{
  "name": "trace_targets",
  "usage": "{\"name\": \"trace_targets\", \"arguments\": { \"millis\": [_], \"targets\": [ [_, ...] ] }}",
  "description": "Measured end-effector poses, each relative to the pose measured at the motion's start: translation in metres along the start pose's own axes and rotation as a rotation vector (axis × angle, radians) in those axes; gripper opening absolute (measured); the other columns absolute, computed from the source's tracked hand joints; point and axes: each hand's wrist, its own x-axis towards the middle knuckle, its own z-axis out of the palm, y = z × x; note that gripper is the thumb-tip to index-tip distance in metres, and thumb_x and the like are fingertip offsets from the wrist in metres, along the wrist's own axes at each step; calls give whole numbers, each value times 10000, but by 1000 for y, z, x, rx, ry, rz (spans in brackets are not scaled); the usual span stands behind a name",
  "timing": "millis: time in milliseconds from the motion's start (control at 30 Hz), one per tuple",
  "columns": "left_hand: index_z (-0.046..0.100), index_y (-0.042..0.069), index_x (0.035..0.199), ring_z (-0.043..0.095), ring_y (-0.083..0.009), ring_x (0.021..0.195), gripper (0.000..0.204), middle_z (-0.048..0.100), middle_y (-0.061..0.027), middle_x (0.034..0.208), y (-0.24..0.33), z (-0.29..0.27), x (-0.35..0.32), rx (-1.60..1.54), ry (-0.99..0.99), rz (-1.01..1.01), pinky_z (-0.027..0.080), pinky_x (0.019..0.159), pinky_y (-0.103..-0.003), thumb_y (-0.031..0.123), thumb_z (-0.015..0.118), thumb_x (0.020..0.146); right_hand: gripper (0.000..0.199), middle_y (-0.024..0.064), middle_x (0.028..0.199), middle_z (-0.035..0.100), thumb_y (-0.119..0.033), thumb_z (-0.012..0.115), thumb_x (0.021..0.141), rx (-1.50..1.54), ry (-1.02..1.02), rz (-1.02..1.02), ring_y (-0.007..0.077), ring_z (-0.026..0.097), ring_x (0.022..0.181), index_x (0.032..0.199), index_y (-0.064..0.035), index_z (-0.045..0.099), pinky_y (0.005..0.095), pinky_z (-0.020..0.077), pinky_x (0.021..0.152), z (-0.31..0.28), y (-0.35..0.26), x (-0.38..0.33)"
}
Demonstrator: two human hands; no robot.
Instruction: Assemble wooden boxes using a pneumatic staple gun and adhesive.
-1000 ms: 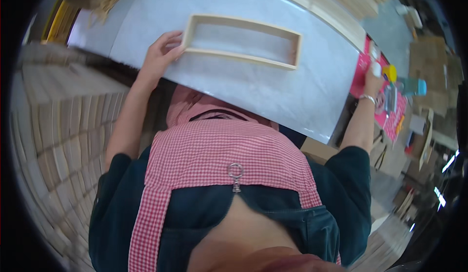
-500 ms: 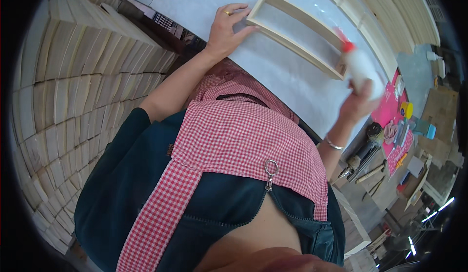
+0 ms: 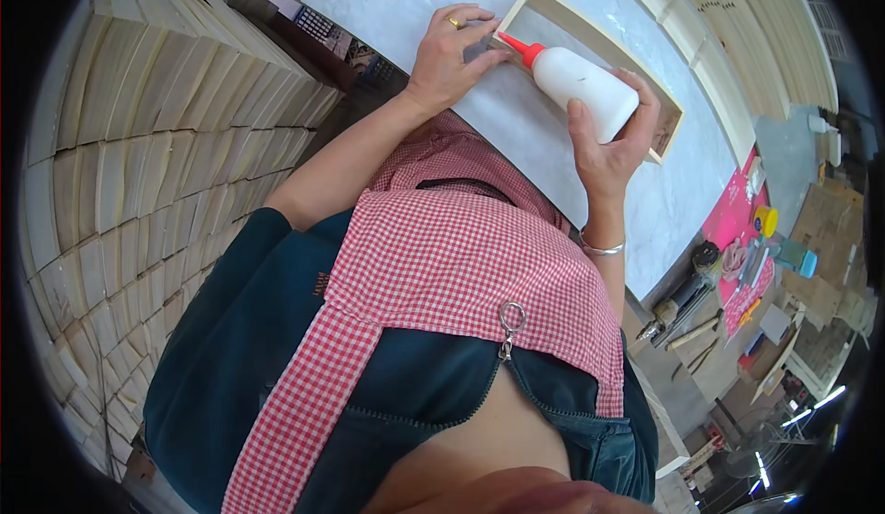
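Observation:
A narrow rectangular wooden frame (image 3: 576, 31), pale and shallow, lies on the white marbled tabletop (image 3: 525, 145). My left hand (image 3: 447, 60), with a gold ring, holds its left end, thumb and fingertips at the corner. In my right hand (image 3: 613, 150), fingers wrapped around it, is a white squeeze glue bottle (image 3: 585, 88) with a red pointed nozzle. The bottle is tilted over the frame, and its red tip reaches the left end near my left fingertips. Whether glue comes out is too small to tell. The bottle covers part of the frame's near side.
Stacked wooden boards (image 3: 175, 99) rise on the left. Long wooden strips (image 3: 701, 71) lie along the table's far side, with more pale boards (image 3: 765, 25) beyond. At right are a yellow round container (image 3: 765, 221), a pink sheet (image 3: 728, 210) and assorted tools (image 3: 682, 307).
My right hand has brought the bottle left across the frame, from its right end to its left end. The frame and left hand sit slightly farther right in view.

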Motion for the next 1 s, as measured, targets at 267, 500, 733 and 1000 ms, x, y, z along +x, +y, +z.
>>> {"name": "trace_targets", "arguments": {
  "millis": [267,500,733,1000],
  "targets": [
    [728,46,1176,512,-228,1237,392,639,-46,1248,3,-2,0,-13,-16,-17,473,1005,-319,156,806,807,626,135,1189,623,-124,831,753,-97,-28,-105,274,628,1013,1282,-56,504,359,526,876,4,8,9],
    [725,42,1176,511,-233,1241,395,640,-47,1243,4,-3,1,3,-26,-16,473,1015,-325,146,805,803,607,129,1168,625,-126,830,754,-196,16,-191,269,628,997,1265,-54,513,351,532,855,9,14,32],
    [730,46,1146,516,-251,1221,379,642,-44,1209,3,-3,0,-22,-11,-20,480,1007,-337,152,799,789,589,122,1138,624,-120,831,755,-270,70,-257,262,631,978,1252,-56,520,345,542,831,16,23,55],
    [728,38,1137,518,-257,1214,378,640,-45,1201,4,-2,1,-46,-10,-19,480,1008,-344,146,800,782,586,123,1139,631,-120,835,750,-326,108,-236,262,636,970,1244,-56,527,342,541,833,2,23,51]
  ]
}}
